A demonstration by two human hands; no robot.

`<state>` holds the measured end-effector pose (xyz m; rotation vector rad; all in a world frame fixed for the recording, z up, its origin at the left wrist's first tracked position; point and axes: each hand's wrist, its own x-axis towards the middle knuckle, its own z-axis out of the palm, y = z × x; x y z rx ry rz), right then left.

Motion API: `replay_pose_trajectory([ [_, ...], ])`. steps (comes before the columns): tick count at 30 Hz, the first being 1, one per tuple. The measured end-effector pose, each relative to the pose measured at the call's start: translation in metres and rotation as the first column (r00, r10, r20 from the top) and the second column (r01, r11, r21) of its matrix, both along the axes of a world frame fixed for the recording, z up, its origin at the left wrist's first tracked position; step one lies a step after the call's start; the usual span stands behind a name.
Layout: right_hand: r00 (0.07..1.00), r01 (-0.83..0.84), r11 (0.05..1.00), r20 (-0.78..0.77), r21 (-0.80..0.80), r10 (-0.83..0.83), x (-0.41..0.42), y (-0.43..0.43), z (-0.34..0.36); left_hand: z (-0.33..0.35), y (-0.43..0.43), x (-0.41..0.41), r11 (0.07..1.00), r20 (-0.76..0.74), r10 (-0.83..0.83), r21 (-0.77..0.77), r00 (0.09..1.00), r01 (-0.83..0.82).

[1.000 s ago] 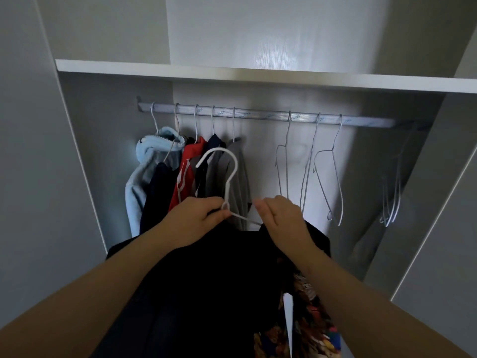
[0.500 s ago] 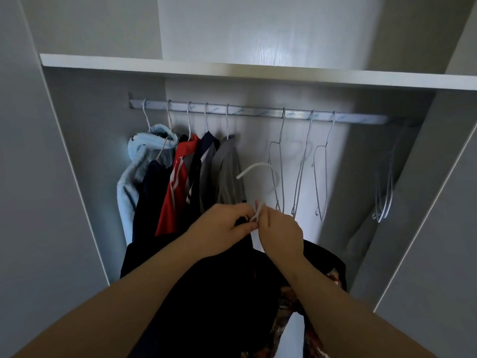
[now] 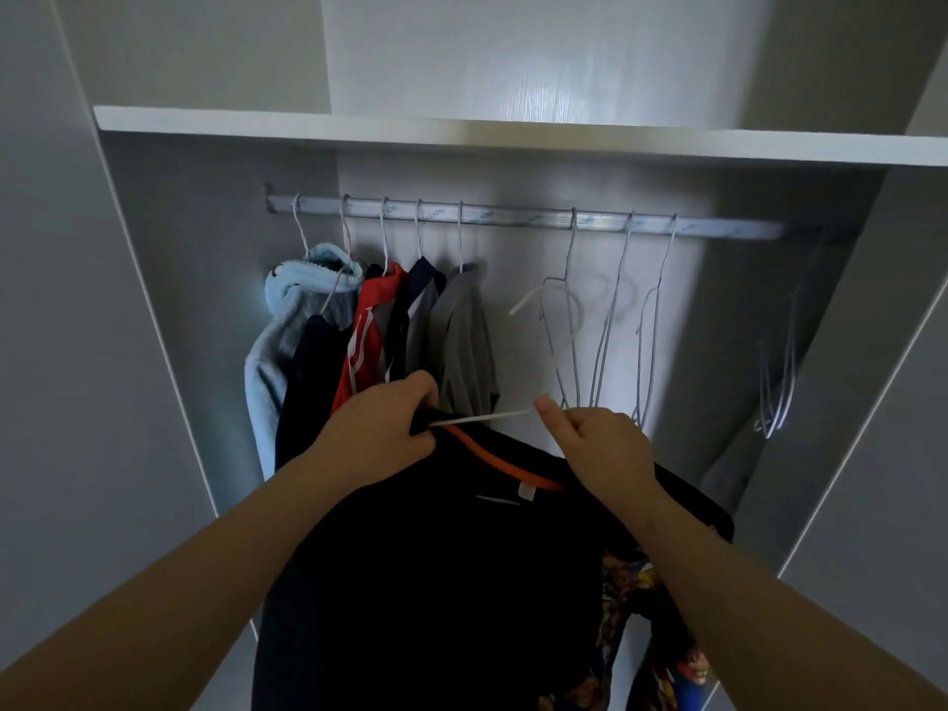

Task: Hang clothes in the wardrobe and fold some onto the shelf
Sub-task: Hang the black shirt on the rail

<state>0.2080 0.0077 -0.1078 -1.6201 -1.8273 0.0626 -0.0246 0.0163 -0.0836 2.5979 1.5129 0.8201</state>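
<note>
Threading the white hanger (image 3: pixel 487 416) into the collar is where I see this slipping: my left hand (image 3: pixel 379 428) grips the dark T-shirt (image 3: pixel 461 582) at its orange-lined neck along with one hanger arm, my right hand (image 3: pixel 600 449) pinches the wire near the hook, and the shirt hangs before me, below the rail (image 3: pixel 513 218). If only one shoulder seats, the shirt could slide off. The blurred hook may also snag the empty wire hangers (image 3: pixel 605 341) nearby.
</note>
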Motion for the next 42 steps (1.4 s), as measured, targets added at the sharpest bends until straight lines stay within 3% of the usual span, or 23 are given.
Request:
replay_pose_trajectory([
  [2,1.0,0.015,1.0,0.005,-0.018,-0.014,0.002,0.0,-0.005,0.001,0.002,-0.007,0.997,-0.129,0.073,0.047,0.989,-0.067],
  [4,0.998,0.036,0.999,0.045,-0.035,-0.034,-0.001,0.0,-0.011,0.001,0.002,-0.008,0.99,-0.14,0.128,-0.048,0.982,-0.135],
  [8,0.994,0.057,0.998,0.096,-0.022,-0.054,-0.01,-0.001,-0.015,-0.003,0.001,0.001,0.951,-0.048,0.282,-0.12,0.958,-0.286],
  [10,0.993,0.046,0.999,0.109,0.003,-0.046,-0.014,-0.001,-0.014,-0.003,-0.001,0.011,0.935,0.081,0.343,-0.122,0.936,-0.332],
  [13,0.996,-0.007,1.0,0.092,-0.015,0.008,-0.02,-0.002,-0.015,0.001,-0.003,0.033,0.96,0.425,0.233,-0.244,0.875,-0.137],
  [14,0.997,-0.019,1.0,0.069,-0.02,0.021,-0.021,-0.003,-0.015,0.002,-0.004,0.039,0.972,0.445,0.13,-0.236,0.886,-0.025],
  [15,0.999,-0.02,1.0,0.043,-0.018,0.021,-0.021,-0.004,-0.015,0.004,-0.004,0.042,0.974,0.385,0.011,-0.213,0.923,0.077],
  [17,1.0,-0.005,1.0,-0.004,0.0,0.005,-0.017,-0.006,-0.013,0.001,-0.005,0.044,0.957,0.129,-0.137,-0.24,0.982,0.165],
  [19,0.999,-0.027,0.999,-0.029,0.039,0.029,-0.011,-0.008,-0.011,-0.005,-0.005,0.042,0.973,-0.045,-0.145,-0.188,0.988,0.134],
  [23,0.993,-0.119,0.969,0.03,0.216,0.115,0.001,-0.013,-0.009,-0.009,-0.002,0.041,0.996,0.026,-0.082,0.028,0.996,0.081],
  [25,0.993,-0.005,0.963,0.112,0.269,-0.026,0.018,-0.01,-0.011,-0.006,0.003,0.034,0.997,0.104,-0.04,0.067,0.994,0.033],
  [28,0.963,0.172,0.968,0.174,0.183,-0.204,0.042,-0.01,-0.017,0.0,0.005,0.027,0.993,0.26,0.017,0.113,0.965,-0.048],
  [31,0.954,0.238,0.936,0.12,0.259,-0.276,0.047,-0.012,-0.018,0.006,0.008,0.03,0.979,0.273,0.022,0.189,0.962,-0.076],
  [34,0.919,0.333,0.942,0.213,0.033,-0.332,0.058,-0.001,-0.012,0.01,0.009,0.031,0.988,0.224,-0.018,0.155,0.974,-0.017],
  [37,0.915,0.385,0.895,0.218,-0.226,-0.339,0.076,0.004,0.0,0.008,0.006,0.031,0.993,0.307,-0.112,0.077,0.945,0.093],
  [40,0.914,0.342,0.909,0.31,-0.24,-0.262,0.08,-0.001,0.002,0.004,0.004,0.035,0.986,0.378,-0.158,0.012,0.912,0.166],
  [42,0.959,0.215,0.957,0.229,-0.194,-0.17,0.071,-0.006,0.001,0.002,0.005,0.039,0.987,0.413,-0.146,0.006,0.899,0.158],
])
